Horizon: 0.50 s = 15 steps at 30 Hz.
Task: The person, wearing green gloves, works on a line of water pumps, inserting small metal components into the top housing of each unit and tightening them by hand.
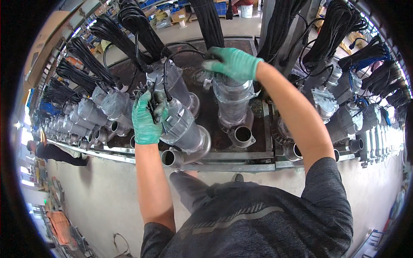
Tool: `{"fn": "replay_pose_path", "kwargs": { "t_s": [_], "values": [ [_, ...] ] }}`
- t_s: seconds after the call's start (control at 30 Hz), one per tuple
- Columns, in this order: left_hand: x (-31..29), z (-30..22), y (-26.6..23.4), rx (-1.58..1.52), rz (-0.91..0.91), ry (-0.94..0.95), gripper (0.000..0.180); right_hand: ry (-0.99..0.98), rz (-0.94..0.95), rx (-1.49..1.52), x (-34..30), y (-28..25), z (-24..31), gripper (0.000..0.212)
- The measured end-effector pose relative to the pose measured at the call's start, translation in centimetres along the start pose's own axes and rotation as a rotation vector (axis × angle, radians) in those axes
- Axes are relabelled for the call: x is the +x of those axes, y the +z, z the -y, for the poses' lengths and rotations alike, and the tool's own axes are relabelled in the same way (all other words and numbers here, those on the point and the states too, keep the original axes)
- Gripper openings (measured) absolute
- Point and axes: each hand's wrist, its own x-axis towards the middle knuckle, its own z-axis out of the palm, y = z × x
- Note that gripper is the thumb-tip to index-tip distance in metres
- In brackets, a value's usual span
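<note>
My left hand [147,122], in a green glove, is closed around a bunch of small dark metal pieces [156,107] whose exact kind I cannot make out. It is beside a silver submersible pump [183,127], which has a black cable rising from its top. My right hand [235,63], gloved in green too, is over the top of another silver pump [232,96]. Motion smears its fingers, so their grip does not show. Behind the left pump stands a third silver pump [174,81].
The pumps stand on a dark, stained metal bench [254,124] with a raised rim. More pumps [88,112] line up on the left and others [325,101] on the right. Thick black cable bundles [206,23] hang above them. A person in dark clothing [62,152] is far left.
</note>
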Motion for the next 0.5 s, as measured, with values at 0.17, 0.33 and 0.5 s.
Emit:
{"fn": "replay_pose_path", "kwargs": {
  "t_s": [0.17,0.33,0.5],
  "values": [
    [0.6,0.4,-1.6,-0.093,0.11,-0.047,0.026,-0.116,0.085,-0.267,0.6,-1.3,0.3,0.059],
    [0.5,0.5,-1.8,-0.072,0.107,-0.036,0.026,0.215,-0.021,-0.315,0.3,1.2,4.1,0.059],
    [0.4,0.3,-1.1,-0.047,0.084,-0.016,0.026,0.04,0.208,-0.23,0.0,-2.4,3.1,0.065]
  ]
}}
